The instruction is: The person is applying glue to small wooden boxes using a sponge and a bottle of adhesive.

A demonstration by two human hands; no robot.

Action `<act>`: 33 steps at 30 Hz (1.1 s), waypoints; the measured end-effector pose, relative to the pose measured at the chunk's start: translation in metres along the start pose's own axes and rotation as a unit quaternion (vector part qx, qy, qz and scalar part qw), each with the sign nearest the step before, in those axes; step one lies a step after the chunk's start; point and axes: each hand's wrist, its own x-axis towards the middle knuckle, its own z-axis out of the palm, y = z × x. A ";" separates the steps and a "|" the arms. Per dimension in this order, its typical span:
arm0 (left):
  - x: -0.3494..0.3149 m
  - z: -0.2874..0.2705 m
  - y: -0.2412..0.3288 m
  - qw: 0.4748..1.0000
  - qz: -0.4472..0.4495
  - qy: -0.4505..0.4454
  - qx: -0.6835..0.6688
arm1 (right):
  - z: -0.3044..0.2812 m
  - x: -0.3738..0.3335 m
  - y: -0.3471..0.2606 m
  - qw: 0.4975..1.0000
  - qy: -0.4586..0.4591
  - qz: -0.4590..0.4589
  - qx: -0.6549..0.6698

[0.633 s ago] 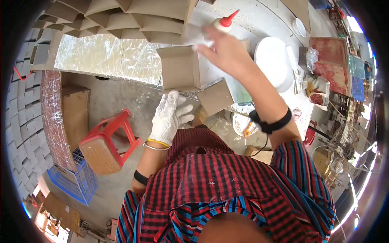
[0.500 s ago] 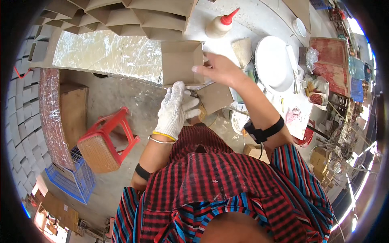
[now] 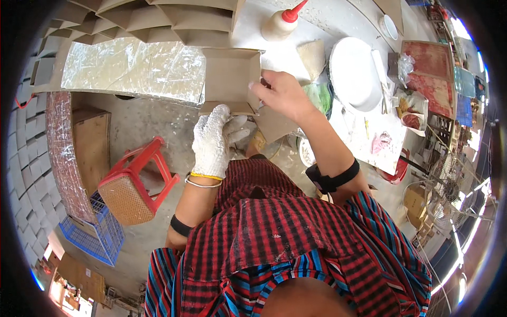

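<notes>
An open, shallow cardboard box sits at the near edge of the workbench, its inside facing up. My left hand, in a white knit glove with a yellow cuff, holds the box's near wall from below, fingertips at its edge. My bare right hand pinches the right wall, thumb on the inner side and fingers partly hidden behind it. A flat piece of cardboard lies just below my right hand. Beyond the box stands a cream squeeze bottle with a red nozzle.
Stacked cardboard boxes rise at the far left of the bench. A round white basin and a tan scrap lie to the right. A red stool and blue crate stand on the floor, a fan at right.
The whole view has shifted a little, so the bench things sit further left. The box's near wall now shows more, leaning toward me, and my right hand has closed in on the right wall.
</notes>
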 end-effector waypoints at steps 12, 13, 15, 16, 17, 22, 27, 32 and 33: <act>0.007 -0.011 -0.007 0.999 -0.003 -0.010 -0.041 | 0.005 0.002 -0.001 0.999 0.009 -0.020 0.035; 0.007 -0.011 -0.007 0.999 -0.007 -0.007 -0.041 | 0.006 0.002 0.001 0.999 0.015 -0.027 0.040; 0.006 -0.012 -0.007 1.000 -0.010 0.004 -0.020 | 0.007 0.002 0.001 0.997 0.024 -0.044 0.052; 0.005 -0.013 -0.006 1.000 -0.011 0.010 -0.010 | 0.008 0.001 0.000 0.998 0.027 -0.045 0.047; 0.003 -0.012 -0.005 1.000 -0.012 0.008 -0.007 | 0.008 0.001 -0.001 0.998 0.031 -0.045 0.043; -0.035 0.007 0.059 0.938 -0.077 -0.042 0.335 | 0.006 0.005 0.001 0.997 0.010 -0.002 0.075; -0.037 0.011 0.100 0.643 0.363 -0.010 0.674 | 0.010 0.002 -0.003 0.998 -0.026 0.012 0.057; 0.014 0.042 0.116 0.325 0.547 -0.184 0.749 | 0.028 -0.029 0.023 0.995 0.014 -0.051 0.084; 0.023 0.051 0.114 0.265 0.570 -0.224 0.745 | 0.031 -0.034 0.026 0.996 0.004 -0.055 0.066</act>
